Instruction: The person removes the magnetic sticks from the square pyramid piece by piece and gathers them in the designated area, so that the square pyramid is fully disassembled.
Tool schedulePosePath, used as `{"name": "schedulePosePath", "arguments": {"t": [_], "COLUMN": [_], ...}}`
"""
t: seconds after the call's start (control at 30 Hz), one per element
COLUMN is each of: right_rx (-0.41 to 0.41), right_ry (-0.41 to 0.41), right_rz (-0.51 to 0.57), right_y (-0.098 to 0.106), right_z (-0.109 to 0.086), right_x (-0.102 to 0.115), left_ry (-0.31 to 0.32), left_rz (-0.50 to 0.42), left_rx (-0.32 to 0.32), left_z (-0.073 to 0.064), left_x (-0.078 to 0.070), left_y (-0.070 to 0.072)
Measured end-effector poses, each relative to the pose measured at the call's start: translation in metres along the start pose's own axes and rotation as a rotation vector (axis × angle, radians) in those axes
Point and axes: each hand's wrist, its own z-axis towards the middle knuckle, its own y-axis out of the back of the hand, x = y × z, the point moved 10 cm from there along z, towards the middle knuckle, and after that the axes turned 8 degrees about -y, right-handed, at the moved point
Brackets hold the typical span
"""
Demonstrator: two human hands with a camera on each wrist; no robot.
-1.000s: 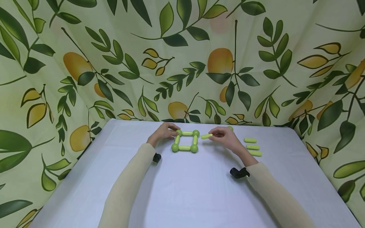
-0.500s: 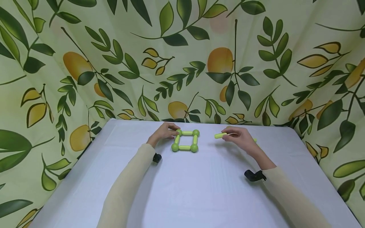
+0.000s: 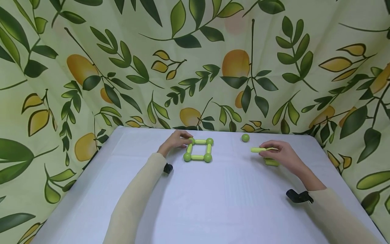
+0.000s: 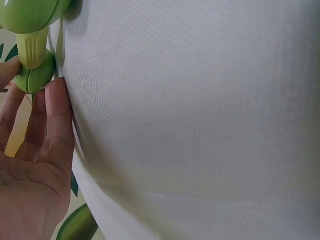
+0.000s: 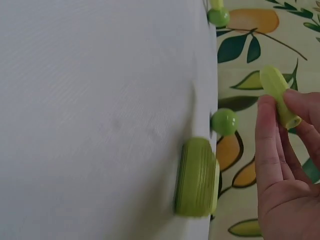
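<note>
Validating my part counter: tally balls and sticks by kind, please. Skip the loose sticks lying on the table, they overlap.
Green balls: 5 (4 at the corners of the square, 1 loose ball)
Sticks: 5 (4 as the square's sides, 1 held stick in the right hand)
Total: 10

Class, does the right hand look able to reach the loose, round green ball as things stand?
Probably yes: nothing stands between the right hand and the ball, though that hand pinches a yellow-green rod it may need to release.
</note>
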Motion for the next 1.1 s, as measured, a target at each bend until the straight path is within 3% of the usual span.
{"name": "schedulePosePath", "arguments": {"t": [0.47, 0.73, 1.1], "right_rx": [-0.034, 0.010, 0.046], "right_ry": [0.032, -0.007, 0.001], "right_rz": [-0.155, -0.207, -0.252], "right_y": [0.032, 0.028, 0.019], "right_z": [-0.044, -0.053, -0.053], "right_x": [-0.024, -0.037, -0.045], "left_ry": [0.014, 0.005, 0.005], "left_rz": [0.016, 0.033, 0.057], "left_rx": [-0.002, 0.001, 0.012], "left_z": [0.000, 0.001, 0.001], "left_x": [0.000, -0.003, -0.006], "left_y": [0.001, 0.001, 0.000]}}
